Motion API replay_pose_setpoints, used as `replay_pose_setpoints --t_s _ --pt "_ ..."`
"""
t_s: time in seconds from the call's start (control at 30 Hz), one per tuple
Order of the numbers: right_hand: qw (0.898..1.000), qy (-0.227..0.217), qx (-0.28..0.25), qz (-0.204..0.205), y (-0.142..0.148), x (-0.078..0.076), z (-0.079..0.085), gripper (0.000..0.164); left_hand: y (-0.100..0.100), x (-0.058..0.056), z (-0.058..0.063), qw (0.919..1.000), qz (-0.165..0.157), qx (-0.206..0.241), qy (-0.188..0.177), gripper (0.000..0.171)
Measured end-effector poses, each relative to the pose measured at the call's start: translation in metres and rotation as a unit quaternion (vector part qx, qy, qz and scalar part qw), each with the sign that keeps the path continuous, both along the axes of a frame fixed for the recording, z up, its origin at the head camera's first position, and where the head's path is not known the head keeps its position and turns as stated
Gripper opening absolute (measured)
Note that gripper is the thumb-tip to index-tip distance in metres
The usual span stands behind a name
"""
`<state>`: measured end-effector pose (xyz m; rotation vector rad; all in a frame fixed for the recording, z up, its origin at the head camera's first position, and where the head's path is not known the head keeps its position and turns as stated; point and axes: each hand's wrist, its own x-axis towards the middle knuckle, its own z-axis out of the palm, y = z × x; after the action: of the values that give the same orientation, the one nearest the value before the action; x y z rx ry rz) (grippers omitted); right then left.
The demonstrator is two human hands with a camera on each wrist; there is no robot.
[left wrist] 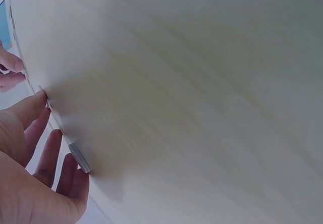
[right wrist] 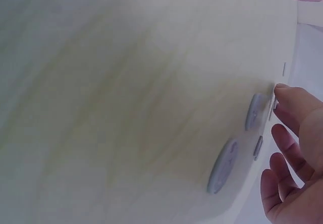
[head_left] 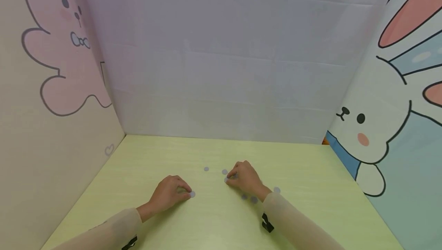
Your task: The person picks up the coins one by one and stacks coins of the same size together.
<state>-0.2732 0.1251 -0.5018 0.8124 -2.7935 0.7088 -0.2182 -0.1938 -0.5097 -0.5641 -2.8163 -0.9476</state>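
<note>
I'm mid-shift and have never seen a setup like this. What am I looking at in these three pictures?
There is no machine here, just a person's two bare hands. The wide picture comes from a camera worn on the head, looking forward and down. The two close ones come from cameras on the wrists, so the surface looks tilted there. On the pale yellow-green table lie several small grey discs. The left hand pinches one disc at its edge, and the right hand pinches another disc. Whether either is lifted, I can't tell.
</note>
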Motion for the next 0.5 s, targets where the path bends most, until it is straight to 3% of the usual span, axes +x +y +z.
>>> replay_pose_setpoints --t_s 0.5 --pt "1.000 -0.001 -0.007 -0.010 -0.0048 0.0084 -0.0016 0.010 0.0011 -0.0005 -0.0086 0.9999 0.003 0.011 -0.004 0.010"
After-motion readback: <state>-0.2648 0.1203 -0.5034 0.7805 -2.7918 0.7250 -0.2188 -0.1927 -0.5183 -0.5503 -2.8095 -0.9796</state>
